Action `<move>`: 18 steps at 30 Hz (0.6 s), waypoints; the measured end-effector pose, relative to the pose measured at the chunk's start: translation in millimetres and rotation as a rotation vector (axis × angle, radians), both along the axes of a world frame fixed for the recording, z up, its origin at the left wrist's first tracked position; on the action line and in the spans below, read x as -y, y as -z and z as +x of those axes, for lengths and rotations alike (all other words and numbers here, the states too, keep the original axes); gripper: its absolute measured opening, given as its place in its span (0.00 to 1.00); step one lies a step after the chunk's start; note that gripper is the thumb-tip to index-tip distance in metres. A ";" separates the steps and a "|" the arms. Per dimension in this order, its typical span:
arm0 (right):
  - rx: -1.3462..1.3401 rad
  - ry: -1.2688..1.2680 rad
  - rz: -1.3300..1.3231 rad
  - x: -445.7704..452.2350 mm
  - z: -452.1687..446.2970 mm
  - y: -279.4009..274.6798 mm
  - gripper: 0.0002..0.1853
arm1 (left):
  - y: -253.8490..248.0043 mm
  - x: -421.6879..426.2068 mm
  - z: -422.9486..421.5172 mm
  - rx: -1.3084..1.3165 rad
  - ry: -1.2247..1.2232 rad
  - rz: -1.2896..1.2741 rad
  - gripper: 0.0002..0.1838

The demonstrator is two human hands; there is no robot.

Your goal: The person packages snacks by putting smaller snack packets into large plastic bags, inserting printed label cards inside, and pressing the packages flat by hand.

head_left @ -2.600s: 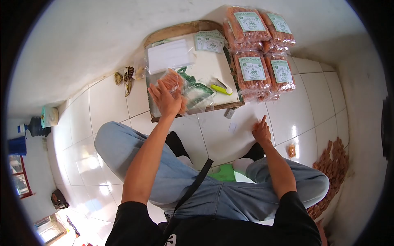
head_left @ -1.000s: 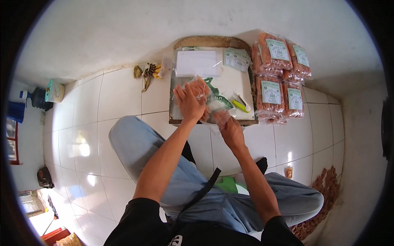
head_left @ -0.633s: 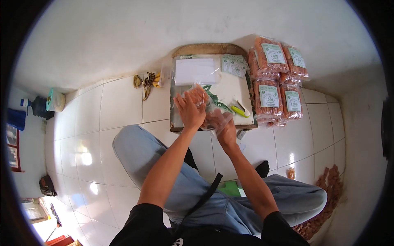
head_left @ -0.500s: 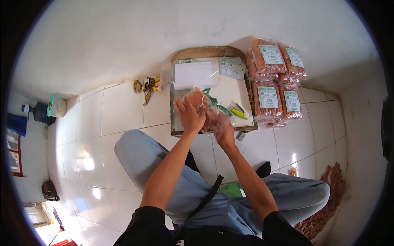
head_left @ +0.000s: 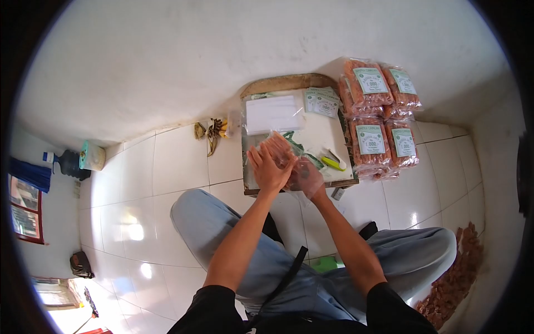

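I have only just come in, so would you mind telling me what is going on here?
The person's left hand lies on a clear bag of orange-brown snacks over a low table. The right hand is close beside it, partly covered by clear plastic. Printed labels and a green tool lie on the table, and labelled packs stand stacked to its right.

A low, wood-rimmed table [head_left: 320, 132] stood in the frame's upper middle. From where I was, I could see white sheets [head_left: 271, 115] on its upper left, printed labels [head_left: 324, 103] upper right, a yellow-green tool [head_left: 334, 162] lower right, and a clear bag of orange strips [head_left: 276, 145] lower left. The tiled floor [head_left: 172, 167] bore labelled packs [head_left: 371, 158] at upper right and a reddish-brown heap [head_left: 453, 286] at lower right.
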State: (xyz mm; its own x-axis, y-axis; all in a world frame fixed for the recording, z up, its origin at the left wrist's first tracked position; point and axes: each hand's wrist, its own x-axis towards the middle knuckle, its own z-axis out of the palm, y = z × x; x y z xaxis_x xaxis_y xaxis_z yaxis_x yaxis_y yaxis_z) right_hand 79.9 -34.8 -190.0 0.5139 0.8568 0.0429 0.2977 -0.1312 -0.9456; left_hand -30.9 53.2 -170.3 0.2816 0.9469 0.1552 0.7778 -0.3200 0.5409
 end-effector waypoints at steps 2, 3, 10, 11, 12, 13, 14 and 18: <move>0.163 -0.258 -0.050 3.3 10.5 -20.1 0.28 | -6.3 0.4 2.1 0.019 -0.023 -0.071 0.62; 0.156 -0.256 -0.047 3.0 14.2 -7.8 0.28 | -3.7 -1.7 2.2 0.012 -0.021 -0.068 0.62; -0.210 -0.315 -0.036 -0.7 18.9 -41.1 0.36 | 2.6 -3.8 3.1 0.005 -0.018 -0.067 0.65; -0.277 -0.345 -0.076 -0.8 20.4 -44.4 0.36 | 3.5 -5.0 3.5 0.004 -0.022 -0.068 0.65; -0.342 -0.371 -0.118 -0.9 21.9 -47.7 0.36 | 3.3 -5.6 4.1 0.000 -0.019 -0.066 0.65; -0.260 -0.374 -0.123 -0.8 24.7 -40.7 0.34 | 3.2 -5.1 4.3 0.008 -0.023 -0.067 0.66; -0.177 -0.377 -0.128 -1.4 26.9 -34.2 0.33 | 3.2 -4.9 4.7 0.017 -0.028 -0.068 0.66; -0.365 -0.421 0.032 -3.4 24.2 -16.4 0.27 | 6.1 -4.8 5.0 0.011 -0.014 -0.080 0.66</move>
